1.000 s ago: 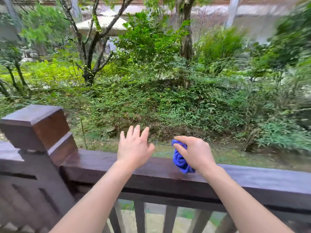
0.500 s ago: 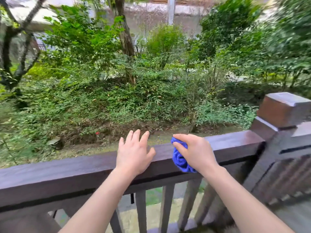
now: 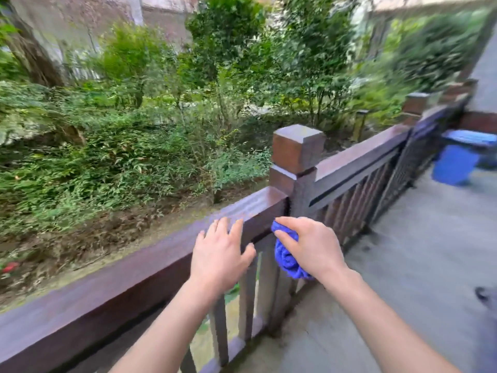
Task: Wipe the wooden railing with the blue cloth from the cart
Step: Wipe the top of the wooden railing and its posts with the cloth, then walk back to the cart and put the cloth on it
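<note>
A dark brown wooden railing (image 3: 113, 275) runs from the lower left up to a square post (image 3: 297, 149) and continues to the right. My right hand (image 3: 309, 246) is closed around a bunched blue cloth (image 3: 286, 258), held in front of the rail's end just below and left of the post. My left hand (image 3: 219, 254) hovers over the rail's front face with fingers spread, holding nothing.
Beyond the railing lie shrubs, trees and bare soil. A grey concrete floor (image 3: 419, 265) spreads to the right. A blue bin or cart (image 3: 457, 160) stands at the far right by the railing. Vertical balusters (image 3: 250, 300) fill the space under the rail.
The view has swung to the right, bringing the post, the concrete floor and the blue bin into sight. My right hand and the cloth have dropped from the rail's top to its front.
</note>
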### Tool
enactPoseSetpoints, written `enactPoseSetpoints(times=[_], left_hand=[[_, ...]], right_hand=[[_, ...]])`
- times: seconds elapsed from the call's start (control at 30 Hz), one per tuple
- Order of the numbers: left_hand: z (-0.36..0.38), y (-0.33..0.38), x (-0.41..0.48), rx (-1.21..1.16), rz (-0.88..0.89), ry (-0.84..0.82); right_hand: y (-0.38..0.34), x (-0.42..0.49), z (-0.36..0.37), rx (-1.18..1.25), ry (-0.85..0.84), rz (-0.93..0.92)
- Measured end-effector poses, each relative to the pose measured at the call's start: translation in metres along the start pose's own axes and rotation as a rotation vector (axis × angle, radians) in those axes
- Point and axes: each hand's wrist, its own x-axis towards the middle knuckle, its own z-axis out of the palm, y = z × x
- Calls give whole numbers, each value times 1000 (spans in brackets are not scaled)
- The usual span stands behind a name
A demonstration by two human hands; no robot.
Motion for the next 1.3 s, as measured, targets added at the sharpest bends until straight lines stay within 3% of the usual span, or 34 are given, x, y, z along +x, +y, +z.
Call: enactPoseSetpoints(times=[0.57, 1.3], left_hand=[[85, 161, 144, -137, 539, -127], [200, 467, 319, -133, 644, -161]], right_hand=[[160, 13, -55, -194, 171, 477], [490, 87, -152, -231, 218, 616]])
